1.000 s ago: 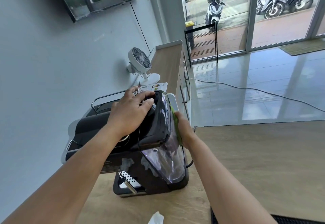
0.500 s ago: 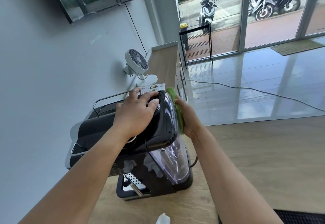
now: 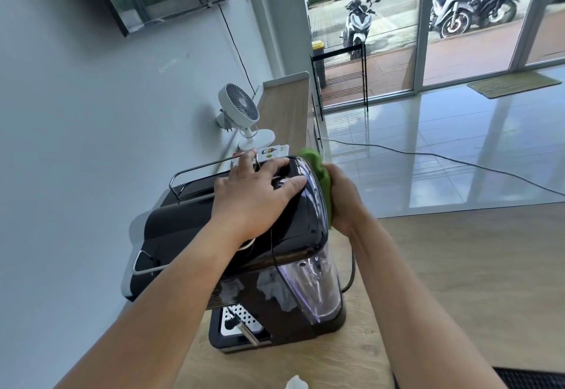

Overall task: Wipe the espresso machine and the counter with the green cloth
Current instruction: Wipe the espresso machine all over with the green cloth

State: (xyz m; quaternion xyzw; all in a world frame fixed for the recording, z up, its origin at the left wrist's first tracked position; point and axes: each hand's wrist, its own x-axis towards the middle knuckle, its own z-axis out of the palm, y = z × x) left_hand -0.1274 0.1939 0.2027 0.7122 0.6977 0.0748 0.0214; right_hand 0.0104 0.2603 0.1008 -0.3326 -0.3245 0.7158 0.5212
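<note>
A black espresso machine (image 3: 293, 226) with a clear water tank stands on the wooden counter (image 3: 458, 281) against the grey wall. My left hand (image 3: 256, 196) lies flat on the machine's top with its fingers spread. My right hand (image 3: 345, 199) presses the green cloth (image 3: 321, 174) against the upper part of the machine's right side; the cloth sticks out above my fingers. The palm side of that hand is hidden, so its grip on the cloth does not show.
A white desk fan (image 3: 241, 113) and a leaflet (image 3: 272, 152) stand behind the machine on the counter. A power cord (image 3: 351, 269) hangs from the machine's right side. A white scrap (image 3: 295, 382) and a black mat (image 3: 532, 378) lie at the near edge.
My right hand has slid the green cloth upward and toward the back along the machine's right side. The left hand stays on the top.
</note>
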